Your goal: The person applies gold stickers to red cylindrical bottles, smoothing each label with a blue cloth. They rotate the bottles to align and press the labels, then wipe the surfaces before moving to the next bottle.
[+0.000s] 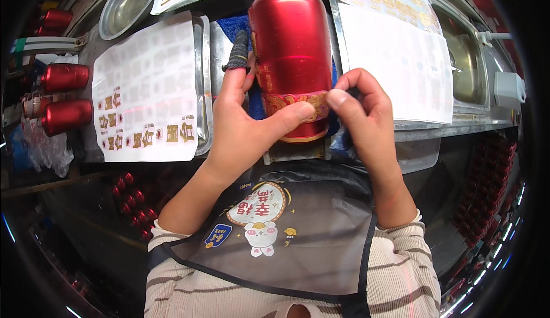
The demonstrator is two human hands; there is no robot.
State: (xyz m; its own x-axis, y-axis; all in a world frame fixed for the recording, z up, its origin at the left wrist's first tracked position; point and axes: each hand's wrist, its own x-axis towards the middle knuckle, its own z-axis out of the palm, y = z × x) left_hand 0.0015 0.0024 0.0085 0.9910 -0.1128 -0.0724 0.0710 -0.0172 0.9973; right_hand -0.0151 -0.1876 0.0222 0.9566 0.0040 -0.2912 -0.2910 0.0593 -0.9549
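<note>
A red bottle is straight ahead of me at twelve o'clock, its bare neck pointing away and its base nearest my body. A patterned band crosses it low down, close to the base.

My left forearm rises from seven o'clock. My left hand holds the bottle, thumb slanting towards two and pressing flat on the band, forefinger stretched towards twelve along the left side. A grey knitted cover wraps that fingertip.

My right forearm comes up from four o'clock. My right hand is bent inward at the bottle's three o'clock side, its forefinger curled and its thumb aimed at ten. Thumb and forefinger come close together at the band's right end; I cannot tell whether they grip it.

A sheet of gold stickers lies at ten o'clock, a white sheet at two.
</note>
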